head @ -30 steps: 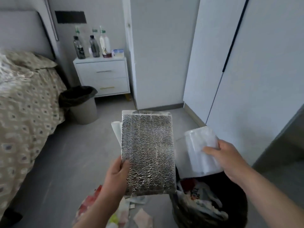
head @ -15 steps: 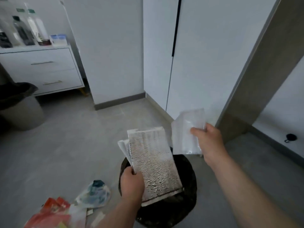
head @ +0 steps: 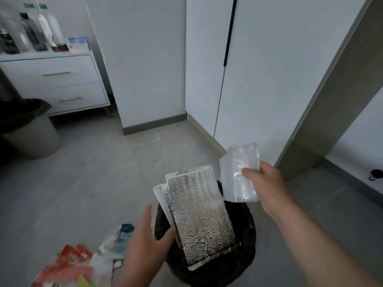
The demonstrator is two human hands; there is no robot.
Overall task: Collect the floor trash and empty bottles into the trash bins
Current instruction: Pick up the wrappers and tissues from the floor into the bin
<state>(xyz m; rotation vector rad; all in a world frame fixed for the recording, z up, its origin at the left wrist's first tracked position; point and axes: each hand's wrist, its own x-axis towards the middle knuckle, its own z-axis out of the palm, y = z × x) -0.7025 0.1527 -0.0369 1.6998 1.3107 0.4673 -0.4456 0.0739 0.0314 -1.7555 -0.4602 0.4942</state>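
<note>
Right now your left hand sits at about seven o'clock of the black-lined trash bin, released: the fingers are straight and point up, and the thumb reaches toward the lower left edge of the silver foil pouch, though you cannot tell whether it touches. That pouch is a flat rectangle with a fine quilted, crinkled shine and a smooth sealed strip along its lower end. It lies tilted over the bin mouth, its top end leaning toward eleven o'clock. A plain white sheet peeks out from behind its left edge. Your right hand, at one o'clock of the bin, pinches a clear, glossy plastic bag between thumb and curled fingers, and the limp bag hangs over the bin's far right rim. The bin liner is wrinkled black film. On the grey tiled floor at eight o'clock of the bin lies loose trash: red glossy wrappers and a crumpled blue-and-white wrapper. Far off at ten o'clock stands a second bin, round and grey with a black liner, beside a white two-drawer nightstand that bears several upright plastic bottles, blurred, and a small pale box.
</note>
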